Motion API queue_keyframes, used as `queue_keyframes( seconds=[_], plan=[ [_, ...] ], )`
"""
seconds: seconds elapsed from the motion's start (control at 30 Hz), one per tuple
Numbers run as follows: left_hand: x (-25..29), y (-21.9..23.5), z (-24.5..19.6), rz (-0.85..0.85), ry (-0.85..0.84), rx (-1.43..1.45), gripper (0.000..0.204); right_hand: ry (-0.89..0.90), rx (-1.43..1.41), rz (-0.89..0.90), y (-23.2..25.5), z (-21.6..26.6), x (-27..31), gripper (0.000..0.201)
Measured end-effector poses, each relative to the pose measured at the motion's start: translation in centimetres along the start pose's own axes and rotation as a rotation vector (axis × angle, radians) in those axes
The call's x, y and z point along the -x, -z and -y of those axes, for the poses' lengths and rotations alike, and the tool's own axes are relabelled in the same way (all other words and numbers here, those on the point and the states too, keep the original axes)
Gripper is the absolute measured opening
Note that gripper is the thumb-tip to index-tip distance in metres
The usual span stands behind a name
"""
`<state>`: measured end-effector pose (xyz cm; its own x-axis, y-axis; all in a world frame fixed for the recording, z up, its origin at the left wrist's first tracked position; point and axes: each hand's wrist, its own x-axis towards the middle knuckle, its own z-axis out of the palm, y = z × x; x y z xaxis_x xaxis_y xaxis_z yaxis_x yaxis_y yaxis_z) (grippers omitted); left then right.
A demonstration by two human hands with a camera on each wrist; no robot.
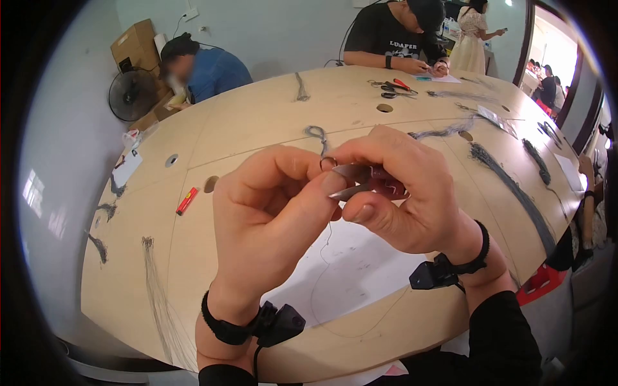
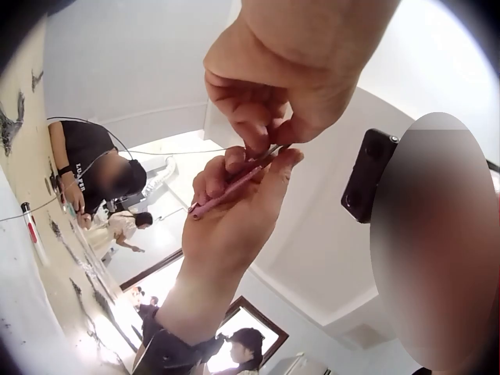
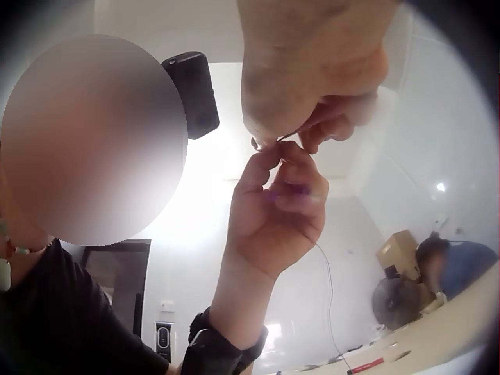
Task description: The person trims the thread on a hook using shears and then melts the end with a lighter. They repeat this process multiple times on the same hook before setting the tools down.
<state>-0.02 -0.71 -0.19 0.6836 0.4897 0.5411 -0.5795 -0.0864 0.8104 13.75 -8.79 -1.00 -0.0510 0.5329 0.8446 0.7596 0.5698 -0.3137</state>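
Both hands meet above the table in the middle of the head view. The right hand (image 1: 415, 190) holds small pink-handled snips (image 1: 351, 172), their two pointed metal blades parted and directed at the left fingertips. In the left wrist view the pink handle (image 2: 226, 195) lies along the right palm. The left hand (image 1: 264, 222) pinches thin dark thread between thumb and forefinger, with a small dark loop (image 1: 327, 163) standing out at the tips. From the fingers the thread (image 1: 330, 235) hangs down and curves over white paper (image 1: 367, 270). Fingers hide the pinched part.
Grey thread bundles (image 1: 512, 186) lie on the table (image 1: 257, 132) at right, left and back. A looped grey cord (image 1: 315, 132) is behind the hands. A small red tube-shaped item (image 1: 187, 201) lies left. Scissors and red-handled tools (image 1: 394, 87) lie far back, near a seated person (image 1: 393, 38).
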Motion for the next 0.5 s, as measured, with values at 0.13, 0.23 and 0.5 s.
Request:
queue_keyframes(
  seconds=[0.13,0.23,0.5],
  plan=[
    [0.11,-0.15,0.17,0.033,0.011,-0.023,0.006,0.023,0.042,-0.056,0.23,0.15,-0.11,0.045],
    [0.06,-0.16,0.13,0.043,0.001,-0.036,0.006,0.030,0.092,-0.040,0.46,0.19,-0.14,0.044],
    [0.15,0.00,-0.08,0.072,0.041,-0.100,0.007,0.095,0.115,-0.070,0.13,0.06,-0.05,0.041]
  ],
)
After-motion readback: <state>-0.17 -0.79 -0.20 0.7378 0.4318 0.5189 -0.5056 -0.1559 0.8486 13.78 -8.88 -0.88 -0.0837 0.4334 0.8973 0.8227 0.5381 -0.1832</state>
